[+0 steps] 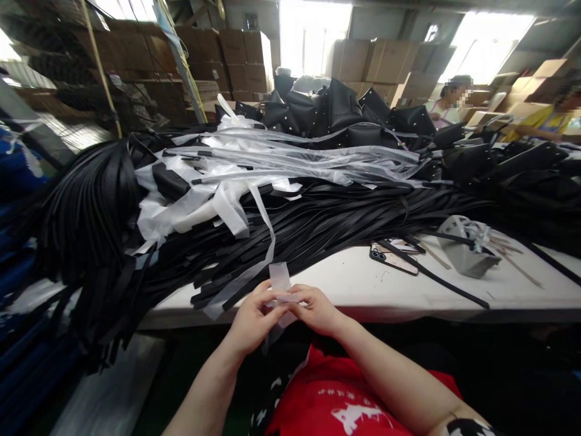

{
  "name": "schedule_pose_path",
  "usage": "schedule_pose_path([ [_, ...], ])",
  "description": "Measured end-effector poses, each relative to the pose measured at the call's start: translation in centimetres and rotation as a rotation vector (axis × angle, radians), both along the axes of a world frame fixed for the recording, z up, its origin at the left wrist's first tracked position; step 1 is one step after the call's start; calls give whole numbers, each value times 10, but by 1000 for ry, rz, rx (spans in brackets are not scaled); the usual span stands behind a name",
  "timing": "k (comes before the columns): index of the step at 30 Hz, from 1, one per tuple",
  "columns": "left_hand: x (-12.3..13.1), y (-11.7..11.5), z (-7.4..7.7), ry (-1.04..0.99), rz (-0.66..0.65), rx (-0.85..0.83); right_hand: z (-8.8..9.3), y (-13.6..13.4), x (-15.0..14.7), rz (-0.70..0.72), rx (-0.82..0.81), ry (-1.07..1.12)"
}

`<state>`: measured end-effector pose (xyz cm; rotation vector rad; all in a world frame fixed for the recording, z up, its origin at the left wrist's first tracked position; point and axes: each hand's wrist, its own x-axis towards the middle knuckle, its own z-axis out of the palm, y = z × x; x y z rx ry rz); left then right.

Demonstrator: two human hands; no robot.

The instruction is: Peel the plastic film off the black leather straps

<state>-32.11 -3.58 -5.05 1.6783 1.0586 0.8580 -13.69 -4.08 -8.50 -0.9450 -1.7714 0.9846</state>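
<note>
My left hand (255, 318) and my right hand (316, 310) meet at the table's front edge. Between their fingertips is a translucent plastic strip (279, 277), pinched by both hands. One end of it stands up above the fingers, and another part hangs down below them. Just beyond lies a heap of long black straps (290, 233), some with ends near my left hand. White and clear plastic film (195, 209) rests on top of the straps, and a narrow ribbon of it trails down toward my hands.
A phone (393, 259) lies to the right on the white table (338, 287), near a grey container (467, 248) holding thin strips. Black bags (313, 112) are piled at the back. Cardboard boxes (390, 60) stand behind. Two people sit at the far right.
</note>
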Motion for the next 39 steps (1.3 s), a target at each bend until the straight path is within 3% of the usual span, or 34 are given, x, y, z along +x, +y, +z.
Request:
schedule_pose_path([
  [5,7,6,-6,-88,65,-14,2,-2,-1,-16,-2,27],
  [17,4,4,-15,-129,252,-35,-4,-2,-4,16,-221,121],
  [19,0,5,-14,-115,216,-39,-6,-1,-3,23,-190,107],
  [25,-11,12,-13,46,-83,-63,-11,5,-2,50,-112,65],
  [28,-8,15,-16,78,-72,-16,-12,5,-3,90,-154,130],
  [32,-6,18,-21,60,44,-2,-12,8,3,113,-152,98],
  [35,-12,19,-26,10,171,19,-16,18,19,1,-227,72],
  [39,-23,16,-32,-39,227,26,-23,45,44,-331,-422,179],
])
